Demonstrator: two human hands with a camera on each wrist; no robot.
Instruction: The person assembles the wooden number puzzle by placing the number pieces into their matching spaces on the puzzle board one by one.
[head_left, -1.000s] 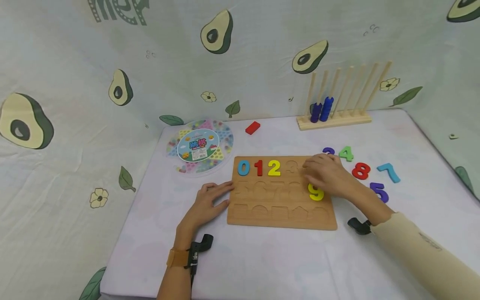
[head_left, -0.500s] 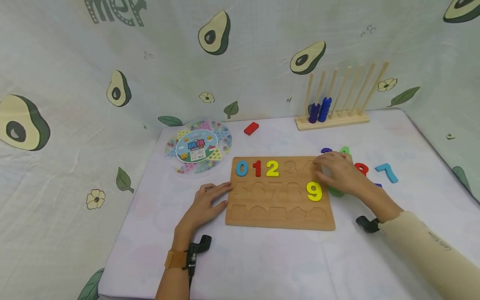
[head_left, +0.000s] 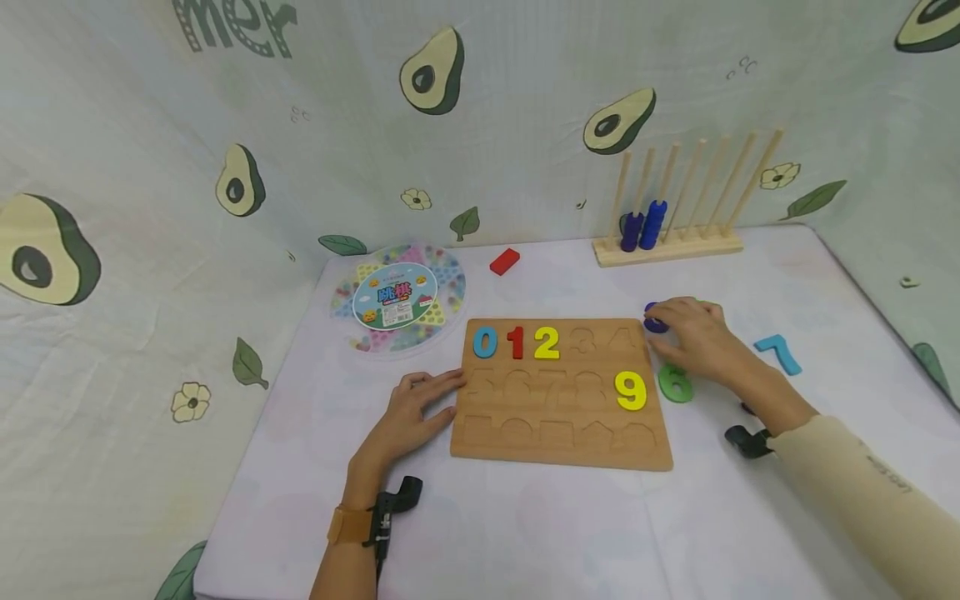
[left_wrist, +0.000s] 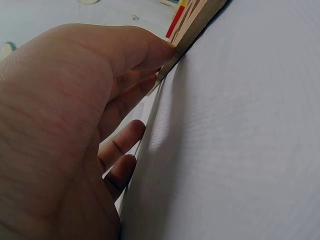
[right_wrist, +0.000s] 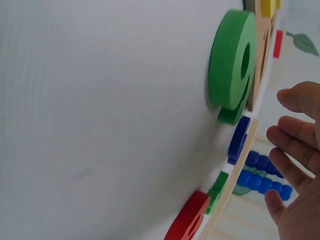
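My left hand point(head_left: 408, 421) rests beside the wooden number board point(head_left: 540, 457), fingertips at its left edge. In the left wrist view its thumb lies against the board's side point(left_wrist: 200, 25), fingers loosely bent. The board bears a blue 0 point(head_left: 485, 342), red 1 point(head_left: 515, 342), yellow 2 point(head_left: 547, 342) and yellow 9 point(head_left: 631, 391). Off its right edge, my right hand point(head_left: 697, 342) reaches over a dark blue 3 point(head_left: 655, 321), fingertips close above it. The right wrist view shows those fingers point(right_wrist: 290, 142) spread and holding nothing. A green 6 point(head_left: 676, 386) lies below the hand.
A light blue 7 point(head_left: 780, 354) lies to the right. The right wrist view shows a red 8 point(right_wrist: 187, 220) and green 4 point(right_wrist: 216, 190). Behind stand a peg rack point(head_left: 682, 247) with blue beads, a red block point(head_left: 505, 262) and a round game box point(head_left: 395, 297).
My right hand has moved rightward off the board to the dark blue 3, uncovering the 9 and the green 6. My left hand stays at the board's left edge.
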